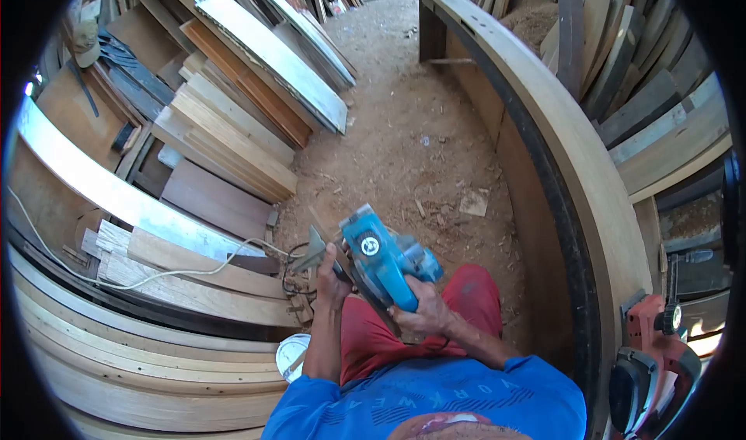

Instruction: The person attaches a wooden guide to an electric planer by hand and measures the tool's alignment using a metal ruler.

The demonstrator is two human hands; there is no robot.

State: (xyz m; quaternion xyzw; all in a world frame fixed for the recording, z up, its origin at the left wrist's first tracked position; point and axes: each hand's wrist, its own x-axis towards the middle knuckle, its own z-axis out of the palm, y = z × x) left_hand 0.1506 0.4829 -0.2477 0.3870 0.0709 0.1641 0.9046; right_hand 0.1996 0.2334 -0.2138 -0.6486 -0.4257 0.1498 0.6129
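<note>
A blue electric planer (pixel 381 249) is held above my lap, tilted on its side so its dark flat sole faces left. My right hand (pixel 426 309) is closed around its rear handle. Beside the sole, my left hand (pixel 332 283) is closed with the thumb raised, gripping a flat grey-green triangular piece (pixel 312 250). Whether this piece touches the planer I cannot tell. The left fingers' far side is hidden.
A long wooden workbench (pixel 559 121) runs along my right, with a red power planer (pixel 649 362) at its near end. Stacked boards (pixel 225 144) lean at left. A pale cable (pixel 171 273) crosses the planks. Shavings litter the dirt floor (pixel 388 129).
</note>
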